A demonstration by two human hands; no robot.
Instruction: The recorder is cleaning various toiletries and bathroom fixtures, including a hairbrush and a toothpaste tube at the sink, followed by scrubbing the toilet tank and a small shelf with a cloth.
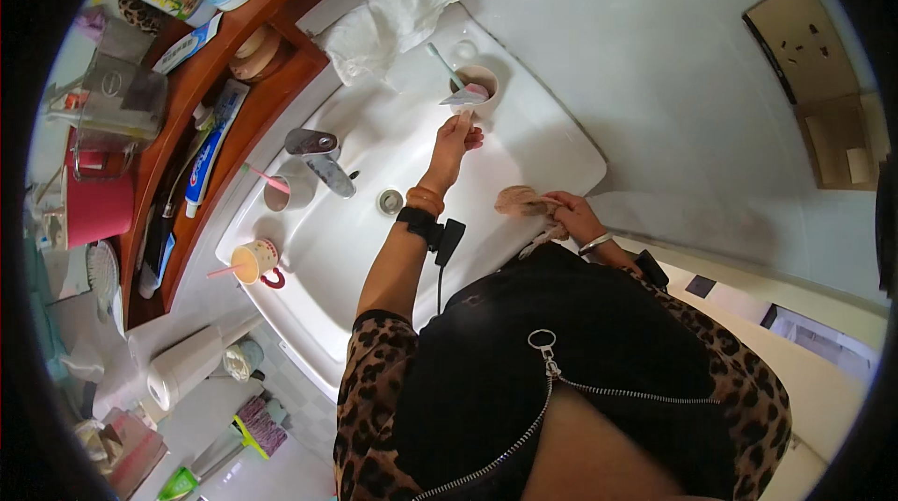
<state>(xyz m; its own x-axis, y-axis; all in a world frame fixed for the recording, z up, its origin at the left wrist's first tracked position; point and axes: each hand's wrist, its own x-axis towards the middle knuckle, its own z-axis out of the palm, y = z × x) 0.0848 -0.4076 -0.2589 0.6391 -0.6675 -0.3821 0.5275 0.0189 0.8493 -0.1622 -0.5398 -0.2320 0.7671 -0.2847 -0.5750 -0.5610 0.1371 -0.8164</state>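
At the far side of the white sink point(547, 141), my left hand point(453, 147) has its fingertips closed at the near rim of a light cup point(493, 87). In that cup stand a pale green toothbrush point(443, 63) and a pinkish-white tube point(462, 98). The fingers hide part of the near edge. My right hand point(576, 217) grips a bunched beige cloth point(516, 202) over the sink's right edge. One end of the cloth hangs toward my body.
A metal faucet point(324, 162) and drain point(390, 203) lie left of my left arm. Two more cups, one grey point(296, 190) and one yellow point(247, 263), stand on the left rim. White cloth point(383, 24) drapes the back. A wooden shelf point(192, 141) holds toothpaste and containers.
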